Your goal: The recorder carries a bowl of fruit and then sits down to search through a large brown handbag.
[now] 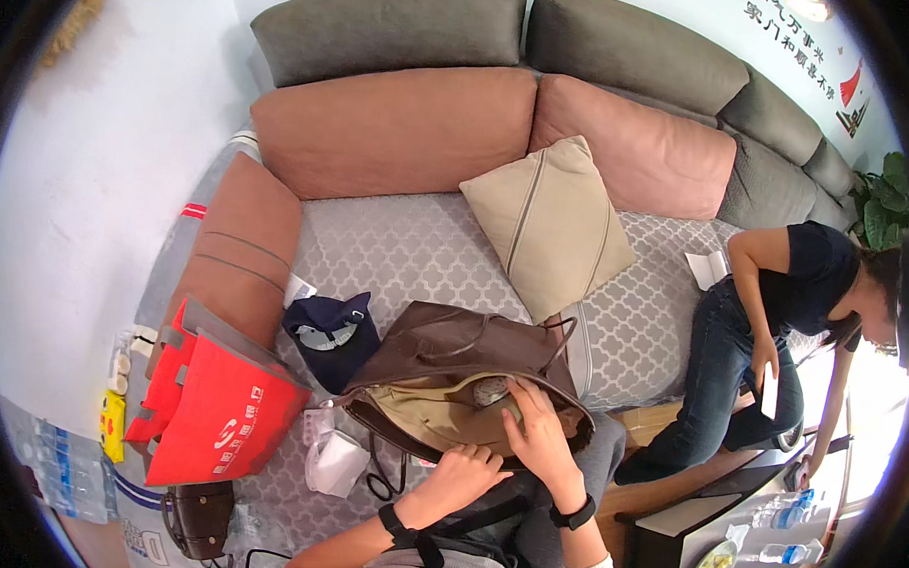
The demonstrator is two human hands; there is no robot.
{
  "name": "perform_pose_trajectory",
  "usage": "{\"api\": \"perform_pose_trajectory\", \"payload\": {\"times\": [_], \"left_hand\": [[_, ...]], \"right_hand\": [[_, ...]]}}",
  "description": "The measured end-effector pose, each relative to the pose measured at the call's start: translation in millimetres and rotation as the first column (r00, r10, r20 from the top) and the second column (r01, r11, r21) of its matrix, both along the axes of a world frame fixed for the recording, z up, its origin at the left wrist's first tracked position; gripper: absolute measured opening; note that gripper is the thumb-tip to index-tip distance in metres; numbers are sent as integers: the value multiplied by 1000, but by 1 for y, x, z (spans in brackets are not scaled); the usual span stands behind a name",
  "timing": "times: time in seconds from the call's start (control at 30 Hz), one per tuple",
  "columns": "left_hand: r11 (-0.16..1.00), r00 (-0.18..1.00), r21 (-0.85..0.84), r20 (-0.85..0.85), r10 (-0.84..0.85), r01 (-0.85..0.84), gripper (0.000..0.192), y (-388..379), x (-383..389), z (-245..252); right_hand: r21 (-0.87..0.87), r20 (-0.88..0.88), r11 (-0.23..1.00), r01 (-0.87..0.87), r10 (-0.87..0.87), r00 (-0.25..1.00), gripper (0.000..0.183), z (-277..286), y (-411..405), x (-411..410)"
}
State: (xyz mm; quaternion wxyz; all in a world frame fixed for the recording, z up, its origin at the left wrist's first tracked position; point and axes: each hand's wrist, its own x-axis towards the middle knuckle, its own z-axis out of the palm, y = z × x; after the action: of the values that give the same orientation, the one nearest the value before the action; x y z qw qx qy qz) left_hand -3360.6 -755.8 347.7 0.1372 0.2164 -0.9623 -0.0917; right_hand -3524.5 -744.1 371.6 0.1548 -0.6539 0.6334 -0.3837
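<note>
A large dark brown handbag [460, 337] stands with its mouth spread wide, showing a beige lining. My left hand [463, 472] rests on the near rim of the bag, its fingers curled over the edge. Inside the mouth, my right hand [532, 422] reaches in with fingers spread, beside a round speckled object [490, 391] whose kind I cannot make out. Whether the right fingers touch that object is unclear. The bag's thin handles lie over its far side. To the left of the bag is a navy cap [332, 336].
A red tote bag [224, 419], white tissues [335, 464] and a small brown bag [200, 519] lie left on the sofa. A beige cushion [550, 227] lies beyond. At right a person [753, 347] sits near a table [686, 517] with water bottles and a plate.
</note>
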Motion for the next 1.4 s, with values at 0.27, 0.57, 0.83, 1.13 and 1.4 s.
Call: {"api": "perform_pose_trajectory", "payload": {"times": [0.27,0.57,0.83,1.13,1.4], "left_hand": [[973,1000,230,8,9,-11,33,-27,0,18],[929,982,325,132,138,-175,32,-76,29,22],[863,942,405,261,209,-304,43,-64,39,16],[870,958,415,213,193,-267,36,-58,38,2],[887,965,389,178,192,-249,31,-55,37,-1]], "right_hand": [[-39,-22,999,-3,2,1000,44,8,-1,-5],[-14,37,1000,5,-5,999,49,3,1,-8],[-17,52,1000,1,0,999,47,-2,1,-11],[11,65,1000,9,-10,998,47,-2,7,-9],[32,104,999,2,-5,995,51,-1,10,-11]]}}
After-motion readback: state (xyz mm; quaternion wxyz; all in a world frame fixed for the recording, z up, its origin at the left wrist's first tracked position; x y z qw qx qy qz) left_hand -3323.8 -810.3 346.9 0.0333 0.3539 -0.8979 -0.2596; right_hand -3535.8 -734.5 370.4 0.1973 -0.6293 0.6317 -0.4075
